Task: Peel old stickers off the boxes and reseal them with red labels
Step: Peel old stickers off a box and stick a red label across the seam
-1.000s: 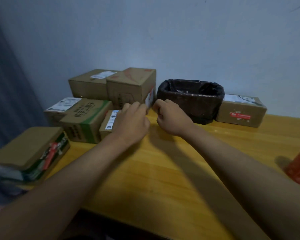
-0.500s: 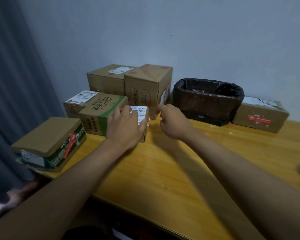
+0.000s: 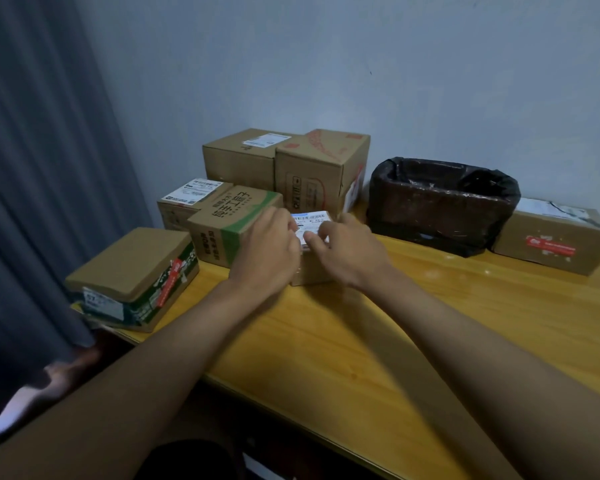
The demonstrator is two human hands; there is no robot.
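Small box (image 3: 310, 268) sits on the wooden table (image 3: 378, 341), just right of the green-striped box (image 3: 232, 225), white sticker (image 3: 309, 225) on its top face. Left hand (image 3: 267, 247) curls over the box's left side, gripping it; right hand (image 3: 347, 251) reaches in with thumb and fingers bent onto the sticker (pinch or mere touch, cannot tell). Black-lined bin (image 3: 440, 202) stands further right.
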